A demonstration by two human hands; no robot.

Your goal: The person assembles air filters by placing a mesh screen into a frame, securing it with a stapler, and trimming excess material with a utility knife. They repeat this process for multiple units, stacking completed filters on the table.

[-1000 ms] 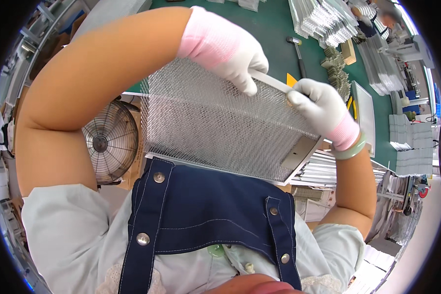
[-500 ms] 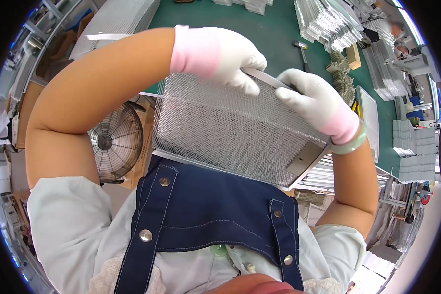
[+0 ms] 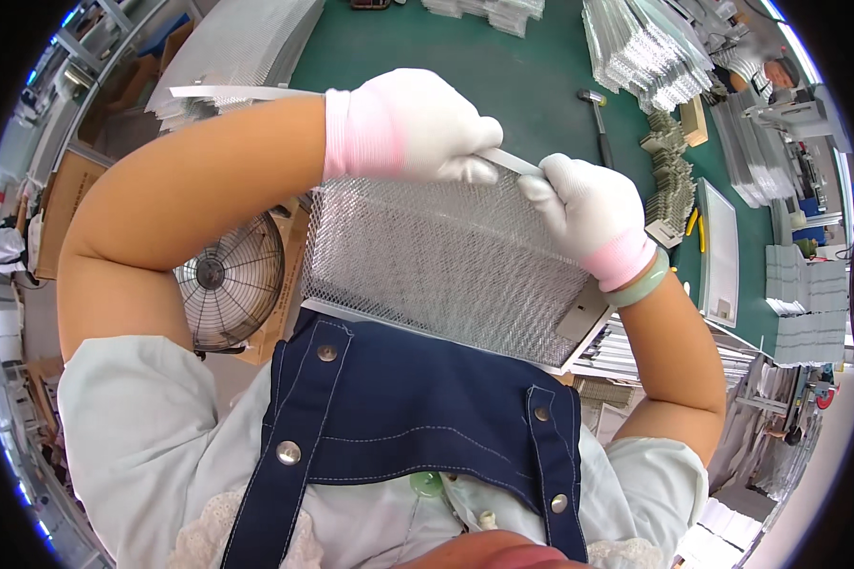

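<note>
My left hand (image 3: 432,128), in a white glove with a pink cuff, is closed on a narrow pale strip (image 3: 510,160), probably metal. The strip's far end sticks out to the left beyond my forearm. Also gloved, my right hand (image 3: 590,209) pinches the same strip near its right end. Below both hands lies a silver mesh panel (image 3: 427,266), tilted against my apron with a pale frame edge along its near side. A flat grey plate (image 3: 582,321) sits at its near right corner. The gloves hide part of the panel's far edge.
A hammer (image 3: 600,123) lies on the green table (image 3: 380,47) beside stacked folded metal pieces (image 3: 669,180). Yellow-handled pliers (image 3: 697,228) and a framed panel (image 3: 719,251) are at right. Mesh sheets (image 3: 242,47) stand far left, above a fan (image 3: 228,275). Another person (image 3: 759,71) is at far right.
My right hand has moved left and slightly down along the strip, with its fingers more closed. My left hand has dropped slightly, and more of the strip's left end shows.
</note>
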